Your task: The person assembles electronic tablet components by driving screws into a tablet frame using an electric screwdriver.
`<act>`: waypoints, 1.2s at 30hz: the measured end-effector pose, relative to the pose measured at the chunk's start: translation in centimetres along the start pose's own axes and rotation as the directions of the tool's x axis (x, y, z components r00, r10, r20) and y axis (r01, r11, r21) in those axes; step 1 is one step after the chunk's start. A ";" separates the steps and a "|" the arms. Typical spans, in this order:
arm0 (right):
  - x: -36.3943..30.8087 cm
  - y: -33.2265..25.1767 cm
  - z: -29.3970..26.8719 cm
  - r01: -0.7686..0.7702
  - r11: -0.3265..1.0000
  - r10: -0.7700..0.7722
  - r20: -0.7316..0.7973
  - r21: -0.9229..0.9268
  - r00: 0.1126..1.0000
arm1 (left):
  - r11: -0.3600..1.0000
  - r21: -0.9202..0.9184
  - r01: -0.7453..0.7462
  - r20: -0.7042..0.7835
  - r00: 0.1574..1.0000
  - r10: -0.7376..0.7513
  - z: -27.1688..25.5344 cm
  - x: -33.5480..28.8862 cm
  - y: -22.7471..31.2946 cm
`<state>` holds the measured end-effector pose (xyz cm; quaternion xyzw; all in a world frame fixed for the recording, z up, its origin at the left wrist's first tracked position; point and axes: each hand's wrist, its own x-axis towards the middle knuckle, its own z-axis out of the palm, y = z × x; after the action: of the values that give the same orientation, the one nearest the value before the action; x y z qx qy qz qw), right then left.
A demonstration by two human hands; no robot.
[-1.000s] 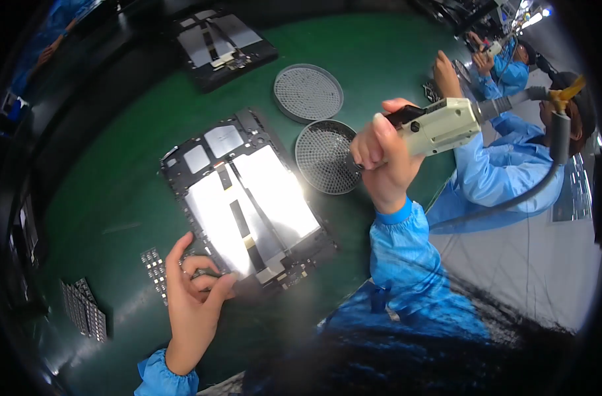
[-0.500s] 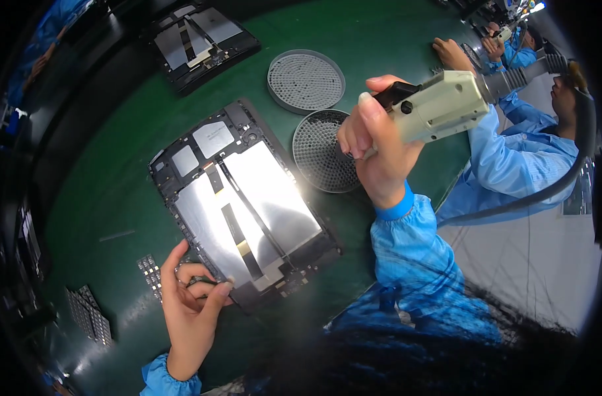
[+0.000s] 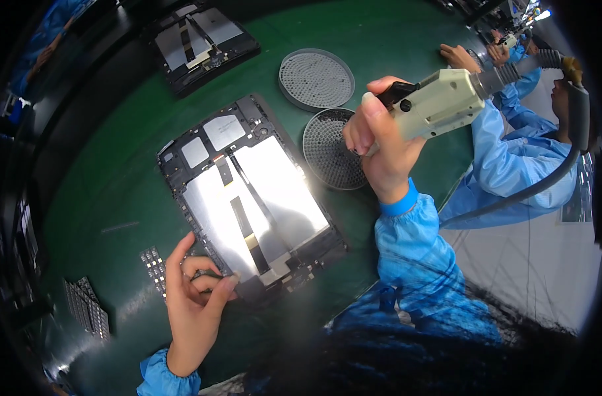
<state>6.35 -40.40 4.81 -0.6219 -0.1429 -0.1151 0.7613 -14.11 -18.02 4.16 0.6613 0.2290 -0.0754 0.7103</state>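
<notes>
Left hand (image 3: 195,300) on open tablet (image 3: 248,204), green mat (image 3: 109,191)

My beige electric screwdriver (image 3: 439,102) with its grey hose (image 3: 545,178) hangs over a dark green mat (image 3: 103,185); the opened tablet (image 3: 248,204) shows black framing and silver plates, the round trays (image 3: 316,79) are dotted grey, my sleeves (image 3: 413,244) bright blue.
</notes>
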 end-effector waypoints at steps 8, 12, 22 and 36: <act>0.0 0.5 -0.3 0.015 1.000 -0.009 0.206 -0.027 0.978 | 0.996 -0.085 -0.016 0.030 0.999 0.019 -0.5 -0.2 -0.7; -0.8 -0.8 0.3 0.038 0.985 -0.060 0.129 0.168 0.990 | 0.975 -0.211 0.064 0.045 0.997 -0.055 -1.6 -0.1 -0.6; -12.1 -5.5 10.8 -0.334 0.909 0.162 0.529 0.248 0.833 | 0.979 -0.140 -0.147 0.126 0.978 0.165 -3.0 0.3 -2.2; -12.7 -3.5 11.1 -0.347 0.890 0.141 0.544 0.297 0.827 | 0.974 -0.113 -0.197 0.126 0.969 0.211 -3.2 0.4 -2.7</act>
<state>-7.56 -30.21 5.44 -0.4822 -0.2760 0.1833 0.8110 -15.55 -15.10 1.46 0.6383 0.1138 -0.0356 0.7605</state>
